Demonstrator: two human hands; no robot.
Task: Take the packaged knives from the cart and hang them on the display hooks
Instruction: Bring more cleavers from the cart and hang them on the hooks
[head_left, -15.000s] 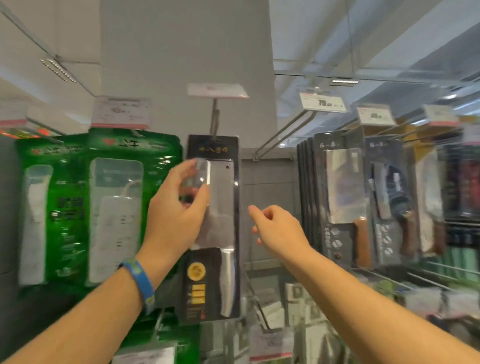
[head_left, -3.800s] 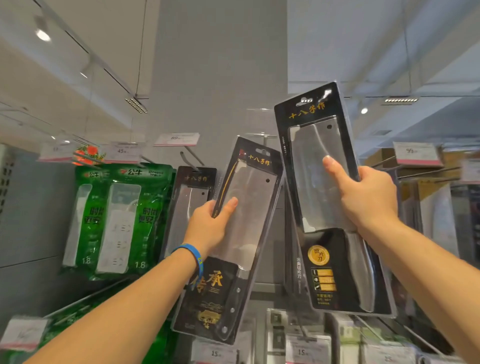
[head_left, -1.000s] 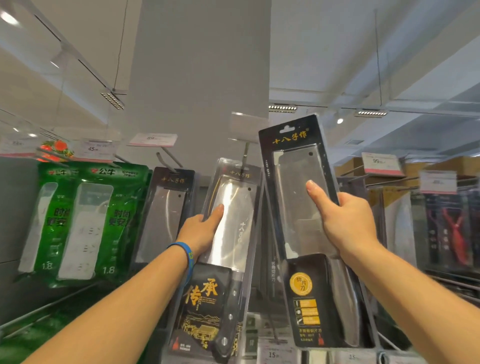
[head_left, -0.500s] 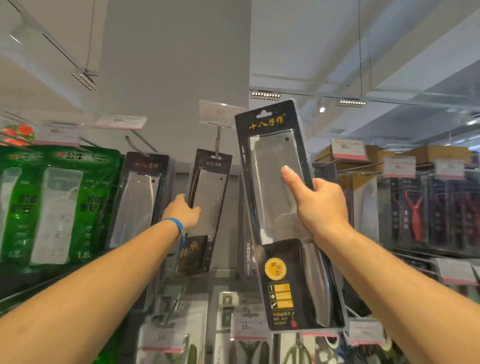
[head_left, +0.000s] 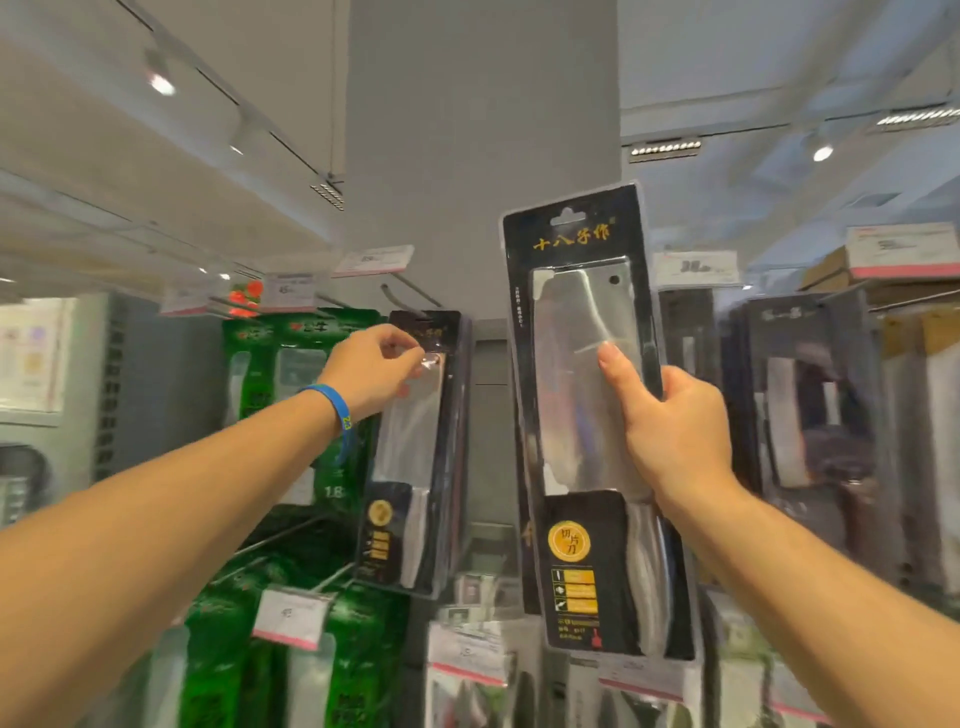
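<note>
Packaged knife (head_left: 582, 374) gripped upright by R hand (head_left: 675, 431); L hand (head_left: 371, 376) pinches hung pack (head_left: 415, 457).

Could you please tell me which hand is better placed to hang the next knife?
Right: the right hand grips the black blister-packed cleaver, raised; the left hand is at the hung black pack.

Green packs (head_left: 358, 665) hang left of a grey pillar (head_left: 483, 130), with a price tag (head_left: 374, 260) above.
</note>
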